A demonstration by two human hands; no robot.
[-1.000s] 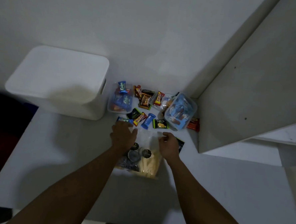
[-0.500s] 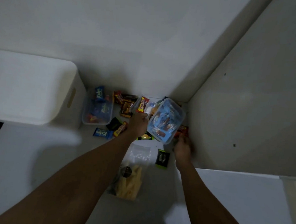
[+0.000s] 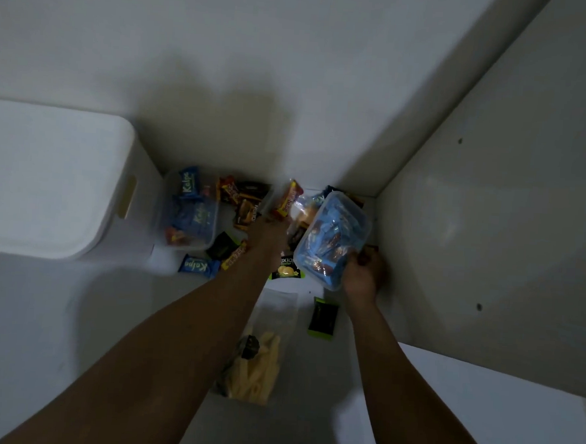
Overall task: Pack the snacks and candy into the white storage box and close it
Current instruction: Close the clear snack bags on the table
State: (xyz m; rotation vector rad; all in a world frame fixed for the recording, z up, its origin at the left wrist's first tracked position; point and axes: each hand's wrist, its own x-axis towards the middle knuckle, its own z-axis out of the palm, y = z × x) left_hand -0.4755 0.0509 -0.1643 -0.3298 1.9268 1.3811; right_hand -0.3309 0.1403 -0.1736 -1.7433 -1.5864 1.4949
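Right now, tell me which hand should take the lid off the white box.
Left. The left hand sits among the wrappers in the middle, nearer the white box, whose lid is on. The right hand is at the clear tub by the right wall, farther away.

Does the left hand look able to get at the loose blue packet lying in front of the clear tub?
Probably yes. The loose blue packet lies uncovered beside the left forearm. The left hand is deeper among the wrappers, so it need only draw back and leftward; nothing stands between.
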